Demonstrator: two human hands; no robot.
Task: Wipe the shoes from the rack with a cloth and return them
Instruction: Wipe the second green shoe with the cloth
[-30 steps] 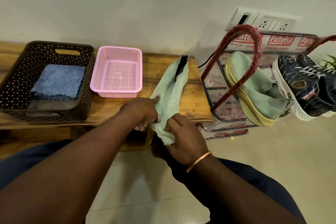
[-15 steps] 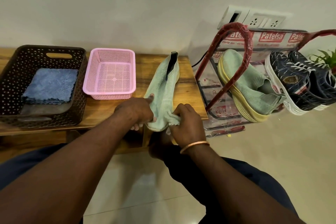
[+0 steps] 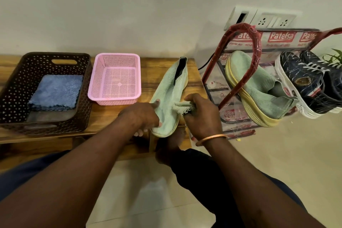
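My left hand [image 3: 140, 116] grips the toe end of the pale green shoe [image 3: 170, 87]. The thumb lies on top of the knit upper and the other fingers curl under the near edge. My right hand [image 3: 201, 114] is clenched round a bunched, frayed green cloth [image 3: 180, 107] and holds it against the right side of the same shoe, about halfway along. A copper-coloured bangle [image 3: 211, 138] sits on that wrist.

The shoe lies on the wooden table [image 3: 105, 114] with its toe at the front edge, towards me, and its dark heel opening towards the wall. A strip of yellowish sole shows along its right side.

To the left on the table stands a dark brown perforated basket [image 3: 86, 96], and a folded blue cloth [image 3: 55, 92] lies flat on its bottom. Just beside it, between the brown basket and the shoe, stands a smaller pink mesh basket [image 3: 114, 56], close to the brown one but apart from the shoe.

To the right of the table, on the floor, is the shoe rack [image 3: 257, 42], a red-wrapped frame still in printed plastic. The second green shoe [image 3: 259, 87] leans on it with its toe up and its yellow sole facing the table. A pair of dark blue sneakers [image 3: 305, 79] with white soles sits next to it on the same rack. A white socket panel [image 3: 268, 20] is on the wall above the rack.
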